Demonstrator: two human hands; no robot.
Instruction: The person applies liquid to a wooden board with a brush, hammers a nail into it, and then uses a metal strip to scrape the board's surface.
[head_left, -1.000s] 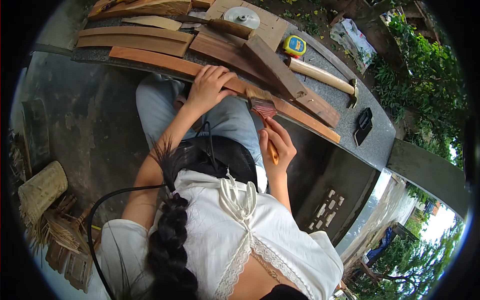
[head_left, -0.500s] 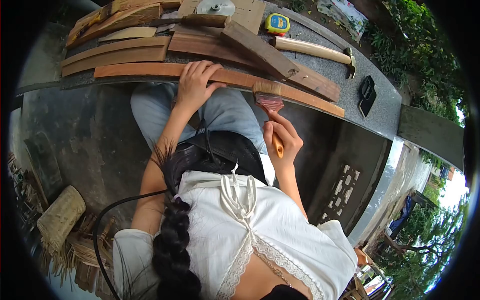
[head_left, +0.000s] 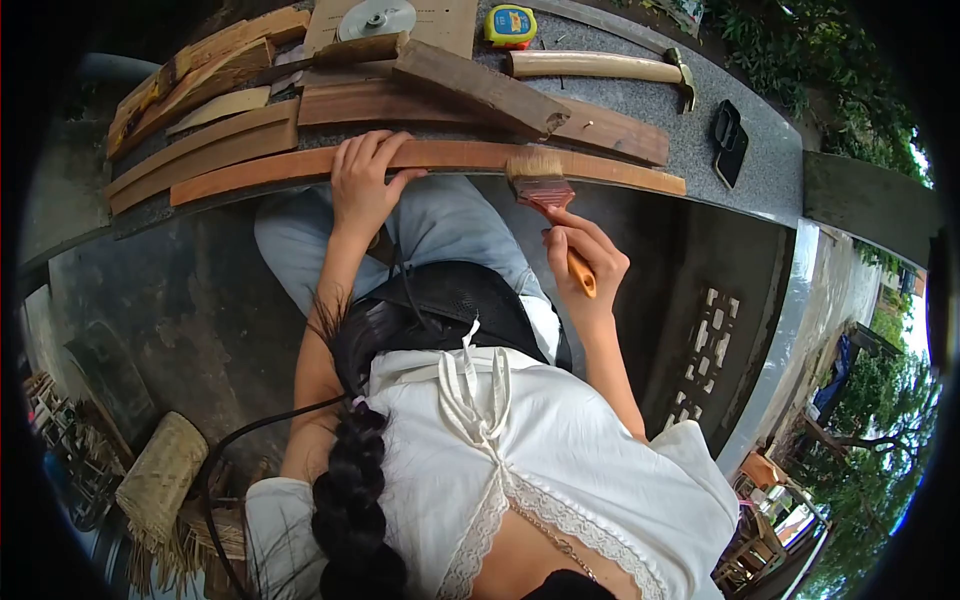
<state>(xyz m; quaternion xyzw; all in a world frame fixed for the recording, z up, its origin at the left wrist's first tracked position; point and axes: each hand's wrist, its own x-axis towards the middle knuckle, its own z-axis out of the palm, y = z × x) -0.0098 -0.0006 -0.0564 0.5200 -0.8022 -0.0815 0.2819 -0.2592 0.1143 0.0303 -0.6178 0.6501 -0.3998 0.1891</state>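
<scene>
A long reddish-brown wooden strip (head_left: 450, 154) lies along the near edge of the stone table. My left hand (head_left: 368, 185) is closed over this strip left of its middle, with the fingers on top and the thumb along the near side. In my right hand (head_left: 588, 255) is a paintbrush (head_left: 545, 190), gripped by its orange-ended handle. Its pale bristles rest against the strip, right of the middle. Just behind the strip lie a dark wooden board (head_left: 625, 135) and a thick wooden block (head_left: 480, 88) set slantwise across it.
On the granite tabletop (head_left: 695, 155) are a hammer (head_left: 600, 66), a yellow tape measure (head_left: 510, 25), a black object like a phone or case (head_left: 731, 145) and a metal disc (head_left: 376, 18). More wood pieces (head_left: 205, 160) lie at the left. A woven basket (head_left: 162, 475) stands at lower left.
The view has tilted, so the table and tools appear turned and shifted left. Both hands keep nearly the same places along the strip, and the bristles are still against it.
</scene>
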